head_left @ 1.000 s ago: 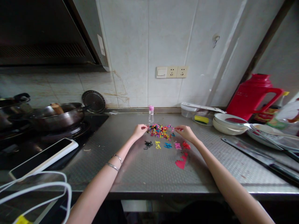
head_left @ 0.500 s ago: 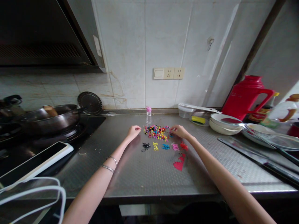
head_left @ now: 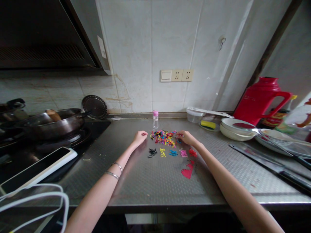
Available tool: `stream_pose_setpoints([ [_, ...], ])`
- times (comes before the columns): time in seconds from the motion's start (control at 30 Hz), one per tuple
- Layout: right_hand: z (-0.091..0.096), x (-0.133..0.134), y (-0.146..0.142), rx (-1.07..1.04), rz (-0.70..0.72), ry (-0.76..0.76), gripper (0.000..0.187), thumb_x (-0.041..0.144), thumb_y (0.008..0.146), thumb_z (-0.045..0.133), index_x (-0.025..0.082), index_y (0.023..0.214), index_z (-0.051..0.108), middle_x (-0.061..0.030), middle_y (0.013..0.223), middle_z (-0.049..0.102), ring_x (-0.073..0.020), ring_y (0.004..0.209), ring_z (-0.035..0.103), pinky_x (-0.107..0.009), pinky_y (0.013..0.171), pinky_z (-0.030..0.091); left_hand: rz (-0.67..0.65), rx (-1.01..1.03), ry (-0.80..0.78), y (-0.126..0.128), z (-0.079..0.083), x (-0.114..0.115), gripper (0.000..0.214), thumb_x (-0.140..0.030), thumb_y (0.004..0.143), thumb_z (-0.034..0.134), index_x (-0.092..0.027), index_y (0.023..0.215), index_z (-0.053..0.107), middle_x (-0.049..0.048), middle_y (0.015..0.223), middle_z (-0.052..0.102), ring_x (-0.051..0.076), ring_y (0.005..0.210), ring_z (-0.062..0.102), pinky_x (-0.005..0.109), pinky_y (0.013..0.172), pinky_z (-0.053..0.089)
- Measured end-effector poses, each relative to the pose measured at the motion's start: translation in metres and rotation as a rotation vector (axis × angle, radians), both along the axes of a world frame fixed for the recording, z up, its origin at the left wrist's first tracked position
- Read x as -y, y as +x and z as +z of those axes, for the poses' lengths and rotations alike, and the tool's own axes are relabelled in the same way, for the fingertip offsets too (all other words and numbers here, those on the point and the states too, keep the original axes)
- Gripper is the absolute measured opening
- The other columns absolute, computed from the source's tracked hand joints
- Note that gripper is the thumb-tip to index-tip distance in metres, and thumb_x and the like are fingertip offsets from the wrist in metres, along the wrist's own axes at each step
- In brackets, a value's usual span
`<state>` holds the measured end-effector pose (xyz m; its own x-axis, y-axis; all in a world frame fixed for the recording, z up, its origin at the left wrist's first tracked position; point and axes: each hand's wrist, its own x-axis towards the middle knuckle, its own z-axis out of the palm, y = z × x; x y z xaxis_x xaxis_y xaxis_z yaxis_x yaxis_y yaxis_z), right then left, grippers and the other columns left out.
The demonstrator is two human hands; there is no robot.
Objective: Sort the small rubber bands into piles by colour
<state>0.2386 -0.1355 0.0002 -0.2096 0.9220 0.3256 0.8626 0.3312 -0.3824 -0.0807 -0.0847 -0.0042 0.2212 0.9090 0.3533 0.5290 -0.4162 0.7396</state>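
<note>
A heap of small mixed-colour rubber bands (head_left: pixel 163 136) lies on the steel counter (head_left: pixel 155 181). In front of it sit small sorted clumps: black (head_left: pixel 152 152), yellow (head_left: pixel 162 152), blue (head_left: pixel 173 152), pink (head_left: pixel 184 152) and red (head_left: pixel 192 152). My left hand (head_left: pixel 139 137) rests curled just left of the heap, fingers closed; what it holds, if anything, is too small to see. My right hand (head_left: pixel 186 137) touches the heap's right edge with pinched fingers. A small clear bottle with a pink cap (head_left: pixel 155 119) stands behind the heap.
A wok (head_left: pixel 48 123) sits on the stove at left, a phone (head_left: pixel 39 166) and white cable (head_left: pixel 34 200) in front of it. At right are a red thermos jug (head_left: pixel 261 98), stacked bowls and plates (head_left: pixel 236 128), a sponge (head_left: pixel 208 124) and a long knife (head_left: pixel 269 165).
My left hand drew back a little from the heap's left edge and curled. My right hand stays at the heap's right side. The view shifted slightly.
</note>
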Motion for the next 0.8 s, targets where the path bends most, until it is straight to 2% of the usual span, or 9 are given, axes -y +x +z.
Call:
stream_pose_setpoints([
  [0.23,-0.004,0.003,-0.006,0.025,-0.049,0.035,0.026,0.019,0.079,0.044,0.02,0.095,0.063,-0.007,0.092,0.066,-0.0161,0.08,0.059,-0.022,0.069,0.042,-0.011,0.024,-0.002,0.0,0.0,0.001,0.016,-0.014,0.068,0.052,-0.014,0.075,0.066,0.0064,0.078,0.068,0.017,0.078,0.062,0.03,0.078,0.047],
  [0.37,0.006,0.006,-0.001,-0.077,-0.049,0.001,0.028,0.018,0.076,0.045,0.016,0.099,0.06,-0.0061,0.08,0.066,-0.0136,0.069,0.057,-0.022,0.064,0.042,-0.011,0.02,-0.006,-0.001,-0.002,-0.002,0.016,-0.013,0.069,0.051,-0.013,0.076,0.066,0.0067,0.079,0.068,0.016,0.078,0.062,0.03,0.079,0.047],
  [0.47,0.021,0.013,0.008,-0.154,0.041,-0.132,0.025,0.022,0.072,0.05,0.012,0.091,0.062,-0.0048,0.072,0.064,-0.0126,0.064,0.055,-0.022,0.061,0.042,-0.009,0.02,-0.012,-0.001,-0.003,-0.003,0.017,-0.013,0.069,0.051,-0.012,0.077,0.066,0.0075,0.08,0.068,0.016,0.078,0.062,0.029,0.079,0.047],
  [0.6,0.041,0.028,0.014,-0.167,0.227,-0.444,0.026,0.027,0.066,0.053,0.012,0.085,0.063,-0.0031,0.068,0.063,-0.0111,0.056,0.051,-0.02,0.047,0.038,0.001,0.018,-0.021,0.0,-0.002,-0.001,0.017,-0.013,0.07,0.051,-0.011,0.078,0.066,0.008,0.081,0.068,0.016,0.078,0.062,0.028,0.078,0.046],
  [0.7,0.046,0.037,0.01,-0.159,0.296,-0.629,0.028,0.024,0.062,0.054,0.013,0.086,0.063,-0.0033,0.07,0.064,-0.0114,0.056,0.052,-0.019,0.045,0.039,0.005,0.013,-0.026,0.0,-0.001,0.001,0.017,-0.013,0.069,0.051,-0.012,0.077,0.066,0.0077,0.08,0.068,0.016,0.077,0.062,0.028,0.077,0.047],
  [0.8,0.047,0.04,0.005,-0.148,0.325,-0.722,0.035,0.02,0.06,0.055,0.015,0.094,0.063,-0.0034,0.075,0.066,-0.0121,0.06,0.055,-0.019,0.048,0.041,0.002,0.014,-0.03,0.001,-0.001,0.002,0.016,-0.013,0.069,0.052,-0.012,0.077,0.066,0.0073,0.079,0.068,0.015,0.077,0.061,0.028,0.076,0.046],
])
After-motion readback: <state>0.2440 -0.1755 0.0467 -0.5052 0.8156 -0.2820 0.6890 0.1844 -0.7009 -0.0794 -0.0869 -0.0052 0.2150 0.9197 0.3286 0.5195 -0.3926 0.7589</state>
